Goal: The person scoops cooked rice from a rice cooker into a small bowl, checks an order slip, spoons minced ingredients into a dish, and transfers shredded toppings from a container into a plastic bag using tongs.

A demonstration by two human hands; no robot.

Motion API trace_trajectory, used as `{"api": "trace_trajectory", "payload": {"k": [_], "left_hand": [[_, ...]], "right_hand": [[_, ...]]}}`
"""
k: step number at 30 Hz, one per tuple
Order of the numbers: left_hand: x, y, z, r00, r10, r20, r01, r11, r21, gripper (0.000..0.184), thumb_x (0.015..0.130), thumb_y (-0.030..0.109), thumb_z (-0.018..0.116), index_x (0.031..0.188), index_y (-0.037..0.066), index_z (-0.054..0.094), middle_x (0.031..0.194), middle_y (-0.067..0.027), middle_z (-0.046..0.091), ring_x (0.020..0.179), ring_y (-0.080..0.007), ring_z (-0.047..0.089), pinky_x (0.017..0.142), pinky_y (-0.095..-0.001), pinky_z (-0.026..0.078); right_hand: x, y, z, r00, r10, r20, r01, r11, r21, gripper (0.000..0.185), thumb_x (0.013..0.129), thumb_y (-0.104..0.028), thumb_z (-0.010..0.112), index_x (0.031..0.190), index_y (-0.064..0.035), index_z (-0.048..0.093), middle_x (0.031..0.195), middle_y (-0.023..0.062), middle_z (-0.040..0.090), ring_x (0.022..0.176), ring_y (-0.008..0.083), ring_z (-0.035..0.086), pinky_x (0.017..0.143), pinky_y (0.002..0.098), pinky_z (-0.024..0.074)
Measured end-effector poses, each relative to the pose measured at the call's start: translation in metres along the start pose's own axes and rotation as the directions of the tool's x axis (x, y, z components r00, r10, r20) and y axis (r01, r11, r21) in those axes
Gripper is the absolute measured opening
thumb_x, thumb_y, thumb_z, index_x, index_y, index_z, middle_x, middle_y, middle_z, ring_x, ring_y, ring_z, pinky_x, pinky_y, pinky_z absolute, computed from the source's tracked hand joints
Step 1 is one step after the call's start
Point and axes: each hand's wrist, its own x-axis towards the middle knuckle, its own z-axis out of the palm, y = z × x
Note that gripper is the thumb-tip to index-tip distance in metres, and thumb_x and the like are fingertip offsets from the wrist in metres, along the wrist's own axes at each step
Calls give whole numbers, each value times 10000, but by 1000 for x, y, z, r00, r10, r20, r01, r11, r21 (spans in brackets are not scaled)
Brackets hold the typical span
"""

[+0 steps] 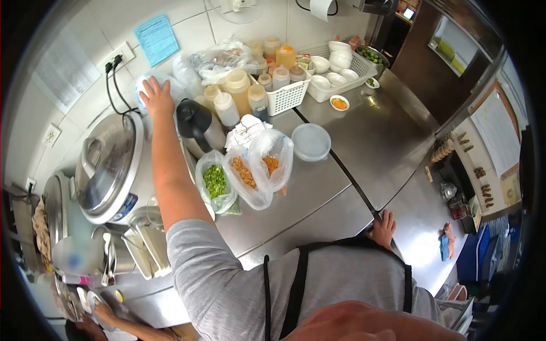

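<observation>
My left hand (156, 98) is stretched far forward, its fingers spread, over a clear plastic bag (149, 85) by the wall; whether it touches the bag I cannot tell. Beside that forearm stands a black-and-steel thermal jug (196, 126). Nearer to me are open plastic bags: one holds chopped green onion (215, 181), another orange-brown bits (243, 170), and a third has similar bits (271, 165). My right hand (384, 228) lies on the steel counter (364, 153) near its front edge, fingers extended, with nothing seen in it.
Squeeze bottles (236, 85) and a white basket (288, 96) line the back. To their right are white bowls (341, 57); a lidded round tub (311, 142) sits nearer. Left are a large lidded cooker (111, 165) and another person's hand (104, 311) at a plate.
</observation>
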Motion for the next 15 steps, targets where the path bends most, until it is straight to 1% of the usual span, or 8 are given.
{"api": "trace_trajectory", "payload": {"k": [3, 4, 7, 8, 11, 12, 14, 15], "left_hand": [[8, 12, 5, 990, -13, 142, 21, 998, -52, 250, 771, 152, 407, 960, 205, 562, 1156, -82, 399, 1167, -319, 252, 933, -488, 180], [9, 12, 16, 999, -15, 34, 18, 997, -80, 180, 758, 183, 439, 850, 174, 594, 1086, -64, 446, 1123, -307, 307, 905, -478, 221], [14, 12, 13, 998, -51, 34, 55, 992, -109, 165, 745, 207, 467, 837, 170, 599, 1057, -47, 464, 1078, -280, 351, 859, -461, 269], [16, 13, 8, 995, -85, 46, 91, 984, -154, 151, 727, 222, 504, 831, 165, 598, 1007, -52, 499, 1060, -253, 369, 835, -451, 285], [23, 12, 4, 969, -249, 8, 243, 938, -248, 142, 723, 222, 520, 830, 172, 600, 920, -76, 540, 943, -272, 467, 780, -450, 336], [30, 10, 5, 915, -400, 53, 390, 845, -367, 130, 725, 207, 512, 811, 145, 587, 884, -85, 542, 869, -269, 486, 745, -427, 355], [47, 6, 5, 739, -645, 196, 625, 546, -558, 116, 730, 178, 496, 773, 91, 561, 810, -104, 547, 721, -262, 524, 676, -381, 393], [54, 4, -2, 666, -721, 191, 582, 342, -738, 108, 721, 157, 478, 741, 72, 540, 783, -100, 543, 702, -248, 521, 651, -363, 396]], "right_hand": [[0, 8, 11, 999, -34, -41, 33, 999, -14, 496, 536, -270, 666, 965, -57, 541, 1269, 202, 226, 1179, 419, 165, 914, 522, 184], [-1, 8, 12, 999, -28, -40, 27, 999, -23, 484, 535, -267, 664, 955, -57, 546, 1269, 201, 229, 1180, 416, 166, 914, 522, 185], [-1, 7, 13, 998, -18, -52, 16, 999, -33, 454, 531, -253, 657, 927, -56, 557, 1270, 197, 234, 1183, 409, 167, 914, 523, 189], [-1, 6, 13, 998, -16, -67, 14, 999, -30, 447, 528, -247, 656, 919, -55, 558, 1271, 196, 235, 1186, 406, 166, 914, 524, 189], [-2, 5, 14, 997, -7, -81, 6, 1000, -14, 423, 519, -227, 654, 898, -62, 562, 1273, 191, 238, 1192, 399, 164, 916, 526, 188], [-1, 5, 13, 997, -8, -82, 7, 1000, -12, 419, 519, -225, 655, 895, -65, 563, 1273, 190, 239, 1192, 399, 164, 917, 526, 188], [-1, 5, 12, 996, -9, -85, 8, 1000, -9, 410, 518, -219, 656, 891, -75, 565, 1272, 187, 243, 1192, 400, 164, 917, 525, 189], [-2, 7, 14, 995, -18, -101, 18, 1000, -2, 411, 517, -220, 656, 890, -75, 565, 1272, 187, 243, 1192, 399, 165, 917, 525, 189]]}}
